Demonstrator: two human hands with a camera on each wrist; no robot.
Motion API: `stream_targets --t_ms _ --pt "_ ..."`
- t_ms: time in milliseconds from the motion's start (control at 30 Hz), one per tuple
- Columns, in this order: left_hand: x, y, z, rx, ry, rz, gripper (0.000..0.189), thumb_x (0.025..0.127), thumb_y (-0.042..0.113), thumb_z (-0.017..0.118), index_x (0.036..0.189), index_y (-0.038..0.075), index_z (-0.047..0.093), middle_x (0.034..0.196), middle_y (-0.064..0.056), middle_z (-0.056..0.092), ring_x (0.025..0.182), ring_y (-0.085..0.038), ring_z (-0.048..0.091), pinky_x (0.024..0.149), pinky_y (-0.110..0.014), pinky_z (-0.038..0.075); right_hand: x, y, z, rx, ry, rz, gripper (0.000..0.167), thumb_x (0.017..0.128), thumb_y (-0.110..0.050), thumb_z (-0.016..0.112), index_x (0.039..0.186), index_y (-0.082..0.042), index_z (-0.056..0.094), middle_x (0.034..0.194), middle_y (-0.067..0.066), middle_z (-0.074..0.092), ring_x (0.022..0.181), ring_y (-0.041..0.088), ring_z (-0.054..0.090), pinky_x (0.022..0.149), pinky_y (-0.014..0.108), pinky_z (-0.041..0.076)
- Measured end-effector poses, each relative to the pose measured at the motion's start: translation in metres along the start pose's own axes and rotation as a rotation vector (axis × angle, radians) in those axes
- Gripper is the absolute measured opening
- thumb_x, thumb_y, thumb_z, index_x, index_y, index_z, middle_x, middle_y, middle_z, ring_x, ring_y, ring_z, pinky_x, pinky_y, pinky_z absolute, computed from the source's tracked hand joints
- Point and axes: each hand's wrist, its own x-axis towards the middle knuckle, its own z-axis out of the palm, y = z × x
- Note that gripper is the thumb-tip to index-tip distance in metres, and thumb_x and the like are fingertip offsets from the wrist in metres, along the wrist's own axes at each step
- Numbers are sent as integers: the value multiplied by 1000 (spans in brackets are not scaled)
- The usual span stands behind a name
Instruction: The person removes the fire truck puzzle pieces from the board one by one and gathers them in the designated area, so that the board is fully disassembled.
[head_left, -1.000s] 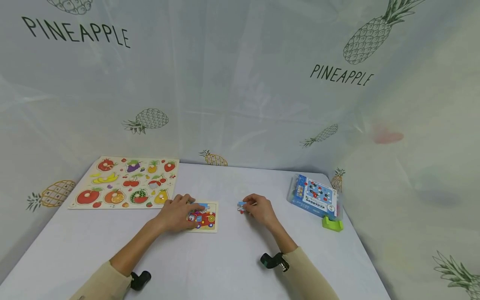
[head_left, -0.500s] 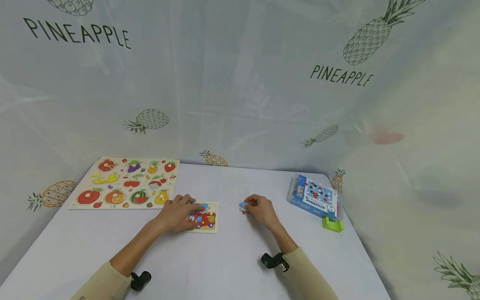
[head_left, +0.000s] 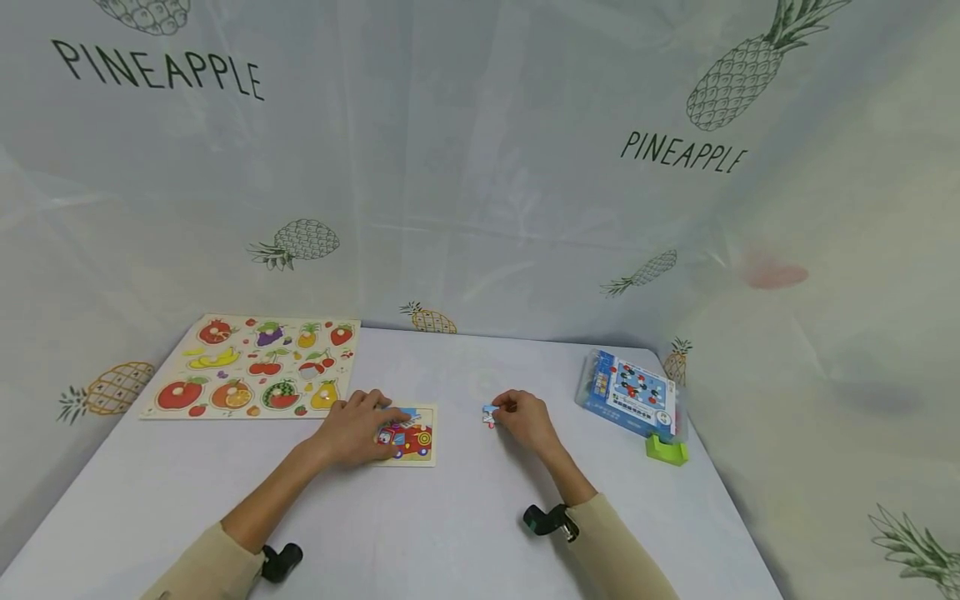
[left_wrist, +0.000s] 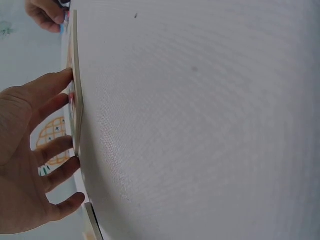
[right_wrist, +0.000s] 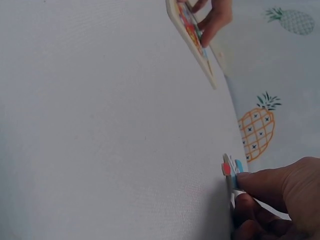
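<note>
My right grip (head_left: 525,423) pinches the piece (head_left: 488,415), in from the far edge of the table (head_left: 450,533); it should be light and stiff, best held by its rim. My left grip (head_left: 351,429) lies spread, fingers touching the board (head_left: 417,456).

beige sleeves (head_left: 618,550), black wrist-worn devices (head_left: 282,563)

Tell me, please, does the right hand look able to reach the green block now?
Probably yes: nothing visible stands between the right hand and the green block, but that hand pinches a small puzzle piece, which may hinder grasping.
</note>
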Motion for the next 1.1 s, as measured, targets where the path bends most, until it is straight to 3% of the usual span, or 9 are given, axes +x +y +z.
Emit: stream_targets --t_ms 1100 --pt "-2 -2 0 -25 19 1 56 84 45 77 134 22 64 138 -12 58 127 -39 49 95 -69 38 2 -1 2 -65 -8 -27 10 92 -10 72 101 -7 74 89 0 68 81 14 61 66 27 48"
